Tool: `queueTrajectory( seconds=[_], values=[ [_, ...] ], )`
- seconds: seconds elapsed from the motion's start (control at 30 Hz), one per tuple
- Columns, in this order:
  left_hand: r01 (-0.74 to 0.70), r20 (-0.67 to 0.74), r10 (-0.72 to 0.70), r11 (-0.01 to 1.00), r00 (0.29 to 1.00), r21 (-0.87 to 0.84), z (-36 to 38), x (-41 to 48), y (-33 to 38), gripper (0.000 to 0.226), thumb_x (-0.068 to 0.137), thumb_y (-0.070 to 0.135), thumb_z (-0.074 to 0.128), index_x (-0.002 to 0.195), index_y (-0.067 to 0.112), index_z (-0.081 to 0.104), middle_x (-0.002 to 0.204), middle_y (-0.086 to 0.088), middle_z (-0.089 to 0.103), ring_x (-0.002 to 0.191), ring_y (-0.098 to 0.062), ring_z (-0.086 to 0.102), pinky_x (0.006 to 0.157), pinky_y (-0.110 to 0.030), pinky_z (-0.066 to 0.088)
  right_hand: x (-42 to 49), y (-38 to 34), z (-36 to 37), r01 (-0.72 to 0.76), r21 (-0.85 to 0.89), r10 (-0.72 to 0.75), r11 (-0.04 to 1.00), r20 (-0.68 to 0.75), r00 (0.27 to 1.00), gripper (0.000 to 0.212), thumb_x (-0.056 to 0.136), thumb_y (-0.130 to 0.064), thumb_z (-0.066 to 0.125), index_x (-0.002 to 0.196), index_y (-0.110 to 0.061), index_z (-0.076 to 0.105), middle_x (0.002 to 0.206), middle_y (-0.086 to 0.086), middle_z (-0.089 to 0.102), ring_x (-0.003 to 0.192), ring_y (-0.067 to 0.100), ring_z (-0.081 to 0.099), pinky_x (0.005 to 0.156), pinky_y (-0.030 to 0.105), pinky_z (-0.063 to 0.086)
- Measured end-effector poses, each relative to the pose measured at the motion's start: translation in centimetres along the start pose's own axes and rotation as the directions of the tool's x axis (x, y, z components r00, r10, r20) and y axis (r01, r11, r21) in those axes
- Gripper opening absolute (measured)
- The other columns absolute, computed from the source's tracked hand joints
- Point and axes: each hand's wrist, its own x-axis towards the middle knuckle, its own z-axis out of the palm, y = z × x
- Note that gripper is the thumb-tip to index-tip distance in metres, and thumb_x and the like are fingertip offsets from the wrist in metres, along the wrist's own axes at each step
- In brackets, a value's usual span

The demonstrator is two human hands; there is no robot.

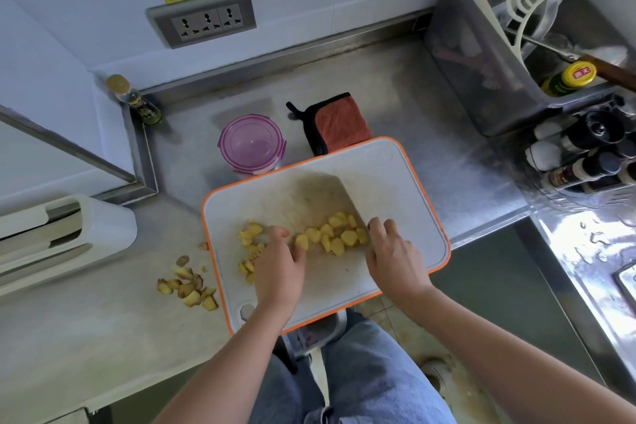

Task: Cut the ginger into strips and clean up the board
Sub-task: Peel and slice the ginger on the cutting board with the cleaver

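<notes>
A white cutting board (406, 189) with an orange rim lies on the steel counter and overhangs its front edge. A wide cleaver blade (309, 196) lies low across the board with several yellow ginger pieces (335, 234) piled on it. My right hand (392, 258) grips the cleaver's handle, which is hidden under the fingers. My left hand (278, 268) rests on the board, its fingertips touching the ginger at the blade's edge. More ginger bits (249, 234) lie left of that hand.
Ginger peel scraps (189, 286) lie on the counter left of the board. Behind it stand a purple-lidded container (251, 144) and an orange cloth (340, 122). A small bottle (137, 100) stands in the corner. A dish rack (481, 79) and spice bottles (585, 155) stand right.
</notes>
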Motion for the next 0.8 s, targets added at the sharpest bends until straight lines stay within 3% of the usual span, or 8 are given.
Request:
queueTrajectory(
  seconds=[0.13, 0.23, 0.33, 0.43, 0.53, 0.63, 0.73, 0.8],
  values=[
    [-0.102, -0.140, 0.118, 0.988, 0.983, 0.117, -0.6, -0.3, -1.4, 0.019, 0.083, 0.014, 0.066, 0.100, 0.014, 0.058, 0.090, -0.007, 0.058, 0.080, -0.026, 0.055, 0.060, -0.033, 0.041, -1.3, -2.5, 1.7, 0.026, 0.107, -0.032, 0.994, 0.061, 0.998, 0.026, 0.088, -0.011, 0.046, 0.114, -0.010, 0.038, 0.110, 0.008, 0.037, 0.071, 0.039, 0.055, 0.054, 0.037, 0.033],
    [-0.024, -0.218, 0.066, 0.982, 0.974, 0.189, -1.2, -0.5, -2.9, 0.034, 0.074, 0.013, 0.072, 0.106, 0.011, 0.060, 0.106, -0.014, 0.051, 0.098, -0.035, 0.048, 0.079, -0.043, 0.044, -1.5, -4.5, 3.0, 0.023, 0.214, -0.039, 0.977, 0.072, 0.997, 0.026, 0.086, -0.010, 0.048, 0.110, -0.009, 0.039, 0.112, 0.009, 0.037, 0.071, 0.039, 0.055, 0.057, 0.042, 0.043],
    [0.037, -0.184, -0.006, 0.986, 0.983, 0.163, -1.5, -1.1, -4.7, 0.042, 0.077, 0.017, 0.072, 0.116, 0.009, 0.057, 0.120, -0.017, 0.044, 0.107, -0.037, 0.044, 0.088, -0.043, 0.041, -1.6, -6.7, 3.9, 0.029, 0.296, -0.054, 0.955, 0.077, 0.996, 0.026, 0.086, -0.010, 0.051, 0.110, -0.009, 0.040, 0.113, 0.008, 0.034, 0.074, 0.039, 0.056, 0.063, 0.046, 0.047],
    [-0.001, -0.129, 0.019, 0.991, 0.991, 0.136, -1.6, -1.6, -5.9, 0.049, 0.081, 0.018, 0.072, 0.124, 0.005, 0.054, 0.125, -0.018, 0.044, 0.113, -0.038, 0.043, 0.096, -0.042, 0.038, -1.5, -8.6, 4.5, 0.103, 0.296, -0.129, 0.950, 0.072, 0.989, 0.026, 0.086, -0.009, 0.051, 0.111, -0.008, 0.042, 0.114, 0.009, 0.035, 0.075, 0.038, 0.055, 0.064, 0.044, 0.047],
    [-0.038, -0.113, 0.050, 0.993, 0.992, 0.110, -1.8, -1.8, -6.3, 0.050, 0.081, 0.019, 0.072, 0.125, 0.004, 0.053, 0.125, -0.017, 0.045, 0.114, -0.037, 0.043, 0.098, -0.042, 0.037, -1.1, -8.5, 4.4, 0.157, 0.291, -0.160, 0.944, -0.014, 0.987, 0.021, 0.085, -0.004, 0.049, 0.106, -0.005, 0.045, 0.109, 0.010, 0.037, 0.071, 0.039, 0.052, 0.057, 0.041, 0.042],
    [-0.062, -0.123, 0.070, 0.996, 0.990, 0.070, -2.0, -1.7, -6.5, 0.048, 0.080, 0.018, 0.071, 0.123, 0.003, 0.055, 0.120, -0.017, 0.047, 0.112, -0.037, 0.044, 0.095, -0.043, 0.040, -0.7, -6.9, 3.8, 0.110, 0.230, -0.089, 0.967, -0.098, 0.991, 0.019, 0.086, -0.007, 0.048, 0.104, -0.007, 0.047, 0.108, 0.008, 0.040, 0.066, 0.036, 0.050, 0.051, 0.036, 0.036],
    [-0.090, -0.129, 0.100, 0.993, 0.987, 0.079, -1.9, -1.7, -6.7, 0.047, 0.079, 0.019, 0.072, 0.120, 0.002, 0.057, 0.117, -0.017, 0.049, 0.108, -0.037, 0.047, 0.092, -0.043, 0.043, -0.7, -6.4, 4.0, 0.055, 0.193, -0.037, 0.980, -0.093, 0.995, 0.018, 0.086, -0.010, 0.048, 0.103, -0.010, 0.044, 0.109, 0.006, 0.041, 0.063, 0.032, 0.049, 0.050, 0.040, 0.042],
    [-0.095, -0.125, 0.106, 0.991, 0.986, 0.094, -2.0, -1.7, -6.9, 0.047, 0.078, 0.018, 0.073, 0.120, 0.002, 0.058, 0.116, -0.017, 0.050, 0.107, -0.036, 0.048, 0.091, -0.044, 0.044, -1.2, -7.3, 4.7, 0.099, 0.208, -0.088, 0.973, -0.060, 0.994, 0.018, 0.085, -0.010, 0.049, 0.101, -0.010, 0.042, 0.108, 0.007, 0.041, 0.063, 0.033, 0.050, 0.051, 0.041, 0.043]
  ],
)
